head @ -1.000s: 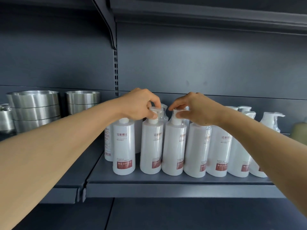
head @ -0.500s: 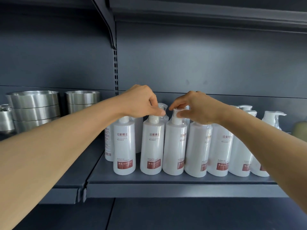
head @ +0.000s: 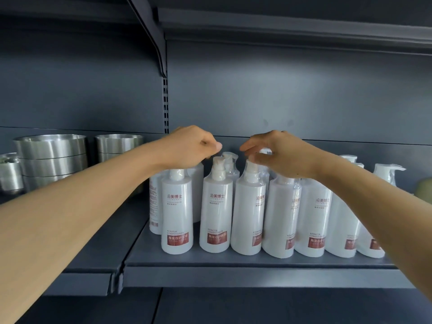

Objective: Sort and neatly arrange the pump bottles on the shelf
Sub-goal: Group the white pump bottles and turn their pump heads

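**Left hand comes off the pump; right hand stays at the third bottle's top**

My left hand (head: 190, 147) has lifted clear since a second ago: then its thumb and fingers were pinched on the pump of the second front-row bottle (head: 216, 206), and now that pump head stands bare below the knuckles, nozzle turned away toward the back. The fingers are curled into a loose fist and I see nothing in them. My right hand (head: 279, 154) has barely shifted; its fingertips hover at the pump of the third front-row bottle (head: 249, 213), fingers bent, but whether they pinch the pump or only brush it I cannot tell, since the hand covers the contact.

Nearest me, the shelf (head: 233, 271) edge carries the front row of white pump bottles, standing upright and touching or nearly touching shoulder to shoulder, red labels facing out. The leftmost front bottle (head: 177, 211) sits just apart from its neighbour. Behind it a back-row bottle (head: 154, 202) shows its barcode side, so it is turned the wrong way. More pump heads show behind the row.

Further left, on the neighbouring shelf, stand stacked steel bowls (head: 50, 157).

I judge the second bottle's pump set, the third in hand, and the turned back bottle not yet dealt with.
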Available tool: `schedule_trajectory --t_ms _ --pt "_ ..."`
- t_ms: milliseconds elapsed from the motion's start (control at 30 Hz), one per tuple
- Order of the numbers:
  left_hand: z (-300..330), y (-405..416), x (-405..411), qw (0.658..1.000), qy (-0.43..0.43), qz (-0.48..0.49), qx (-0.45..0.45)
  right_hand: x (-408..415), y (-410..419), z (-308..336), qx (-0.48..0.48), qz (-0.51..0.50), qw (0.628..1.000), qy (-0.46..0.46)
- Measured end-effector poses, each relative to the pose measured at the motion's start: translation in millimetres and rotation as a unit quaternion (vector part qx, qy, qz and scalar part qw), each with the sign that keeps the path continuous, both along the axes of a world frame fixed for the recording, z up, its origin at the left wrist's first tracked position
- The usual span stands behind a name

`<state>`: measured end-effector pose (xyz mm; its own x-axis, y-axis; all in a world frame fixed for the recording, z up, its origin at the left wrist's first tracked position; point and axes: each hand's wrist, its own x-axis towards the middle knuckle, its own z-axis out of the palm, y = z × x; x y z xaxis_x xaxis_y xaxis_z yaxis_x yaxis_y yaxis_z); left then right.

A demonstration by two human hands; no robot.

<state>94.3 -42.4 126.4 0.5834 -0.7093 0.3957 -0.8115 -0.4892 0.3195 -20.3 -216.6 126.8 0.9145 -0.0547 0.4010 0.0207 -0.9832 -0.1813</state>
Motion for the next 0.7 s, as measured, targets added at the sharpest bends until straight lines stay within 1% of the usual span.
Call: schedule_trajectory --t_ms 167,267,367,467,600,700 --pt "-0.3 20.1 6.4 0.997 -0.035 0.065 -0.007 4.5 14.1 4.1 -0.009 0.014 1.000 -0.005" --pt "-3.7 31.7 11.5 0.995 -0.044 0.083 0.040 9.9 20.1 4.6 -0.008 0.015 1.000 -0.014" --pt "-11.9 36.9 16.5 0.991 -0.057 0.081 0.093 12.2 22.4 5.5 -0.007 0.010 1.000 -0.027" --pt "-16.5 36.5 20.9 0.993 -0.064 0.067 0.074 11.5 21.4 5.2 -0.001 -0.002 0.999 -0.044" --pt "-15.9 31.1 25.6 0.999 -0.036 0.024 0.025 8.7 19.5 4.8 0.005 -0.026 0.998 -0.065" --pt "-18.1 23.5 27.3 0.999 -0.042 0.003 0.009 5.9 16.5 6.5 0.009 -0.047 0.995 -0.086"
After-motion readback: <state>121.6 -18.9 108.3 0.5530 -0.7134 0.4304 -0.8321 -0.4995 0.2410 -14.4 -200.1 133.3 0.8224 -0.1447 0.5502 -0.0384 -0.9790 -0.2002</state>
